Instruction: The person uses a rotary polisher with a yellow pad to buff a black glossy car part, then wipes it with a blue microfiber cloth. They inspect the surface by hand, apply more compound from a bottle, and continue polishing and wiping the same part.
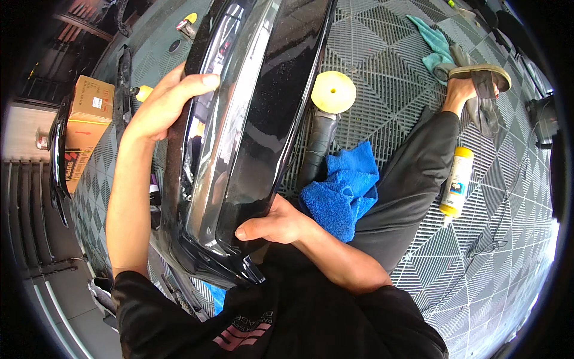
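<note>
A long, glossy black car trim piece (269, 113) with a shiny chrome-like strip along it lies tilted over my lap, its far end running out of the top of the view. My left hand (164, 107) grips its left edge, thumb pressed on top near the strip, the other fingers mostly hidden. Close to its near end, my right hand (278, 224) clasps the right edge with the thumb over the surface and the fingers underneath. Right of the piece is a polisher (315, 143) with a round yellow foam pad (333, 93). A crumpled blue cloth (344, 194) rests against my leg.
Beyond my outstretched leg, a yellow-and-white bottle (457, 182) lies on the grey grid floor (382, 66). A teal cloth (436, 45) is near my sandalled foot (472, 87). Cardboard boxes (89, 122) stand at the left, with another black car part (58, 158) leaning beside them.
</note>
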Demonstrator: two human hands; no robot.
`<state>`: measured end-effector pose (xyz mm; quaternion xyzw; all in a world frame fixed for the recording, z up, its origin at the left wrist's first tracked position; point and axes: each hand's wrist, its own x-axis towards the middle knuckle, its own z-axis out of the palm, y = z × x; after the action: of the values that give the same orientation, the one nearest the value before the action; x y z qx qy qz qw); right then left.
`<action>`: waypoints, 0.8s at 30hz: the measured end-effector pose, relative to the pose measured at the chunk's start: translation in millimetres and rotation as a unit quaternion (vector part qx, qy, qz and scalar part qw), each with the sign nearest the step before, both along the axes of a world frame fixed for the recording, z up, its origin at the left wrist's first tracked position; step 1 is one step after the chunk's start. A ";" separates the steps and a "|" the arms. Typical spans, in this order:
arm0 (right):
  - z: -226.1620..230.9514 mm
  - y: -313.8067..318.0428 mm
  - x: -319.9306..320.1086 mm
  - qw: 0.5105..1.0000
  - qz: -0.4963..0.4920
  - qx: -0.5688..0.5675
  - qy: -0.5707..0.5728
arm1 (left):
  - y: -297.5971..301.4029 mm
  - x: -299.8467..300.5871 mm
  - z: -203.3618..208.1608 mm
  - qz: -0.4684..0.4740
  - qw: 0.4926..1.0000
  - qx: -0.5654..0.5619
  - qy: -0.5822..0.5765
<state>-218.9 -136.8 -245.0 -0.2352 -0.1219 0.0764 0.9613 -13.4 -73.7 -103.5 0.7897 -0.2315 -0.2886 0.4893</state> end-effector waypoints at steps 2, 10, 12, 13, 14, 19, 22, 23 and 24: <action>-5.0 0.3 -2.2 1.000 -0.002 0.005 0.005 | 5.7 6.7 -5.4 -0.009 1.000 0.004 0.029; -12.4 -14.6 -7.6 0.997 0.081 0.002 0.016 | 23.4 -11.8 -21.3 0.045 0.998 -0.054 -0.007; -16.2 -12.1 -8.6 0.998 0.067 0.001 0.021 | 30.9 -17.8 -24.4 0.047 0.996 -0.068 -0.021; -17.4 -10.6 -8.9 0.998 0.060 0.001 0.023 | 42.4 -11.6 -26.8 0.016 0.998 -0.049 -0.020; -17.9 -9.5 -9.2 0.998 0.060 0.000 0.024 | 50.5 -12.1 -30.7 0.015 0.999 -0.052 -0.005; -20.2 -8.2 -3.8 0.994 0.105 -0.003 0.012 | 87.2 -30.6 -47.9 0.053 0.996 -0.063 0.035; -20.5 -0.6 -4.6 0.997 0.078 0.008 0.019 | 93.6 -30.2 -52.7 0.065 0.994 -0.065 0.065; -19.4 -1.9 -3.2 0.997 0.069 0.003 0.015 | 96.2 -28.5 -56.6 0.073 0.992 -0.068 0.072; -18.0 -3.2 -1.5 0.998 0.061 -0.002 0.012 | 98.8 -26.5 -59.4 0.082 0.991 -0.072 0.079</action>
<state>-220.4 -140.0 -263.0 -0.2280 -0.1243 0.1375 0.9558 -39.9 25.1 -162.8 0.7431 -0.1470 -0.2918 0.5840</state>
